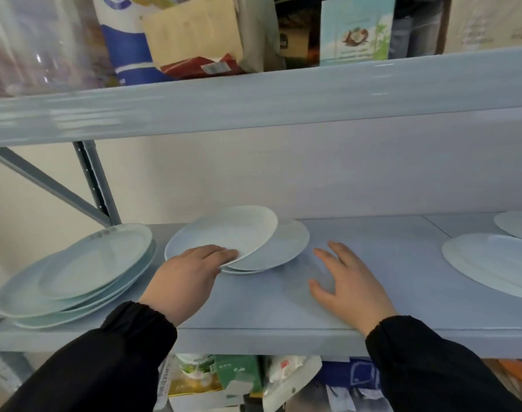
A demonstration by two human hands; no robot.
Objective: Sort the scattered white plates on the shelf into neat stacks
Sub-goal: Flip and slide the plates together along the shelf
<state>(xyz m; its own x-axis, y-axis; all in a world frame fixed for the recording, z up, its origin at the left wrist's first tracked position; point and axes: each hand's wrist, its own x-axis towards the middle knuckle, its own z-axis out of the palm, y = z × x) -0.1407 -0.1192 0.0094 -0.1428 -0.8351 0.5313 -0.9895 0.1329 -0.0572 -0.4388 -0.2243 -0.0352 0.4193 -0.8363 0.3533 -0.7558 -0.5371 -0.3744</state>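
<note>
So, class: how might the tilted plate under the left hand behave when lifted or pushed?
Plate looks rigid, glossy ceramic: probably slippery in the left hand, likely breakable. Leaning on plates below, it may slide off if pushed.

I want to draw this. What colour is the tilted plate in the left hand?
Plain white, no pattern. The tilted plate shows best in the head view.

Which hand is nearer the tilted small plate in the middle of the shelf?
Left. The left hand holds the tilted plate at its near rim; the right hand is spread open to its right, clear of it.
</note>
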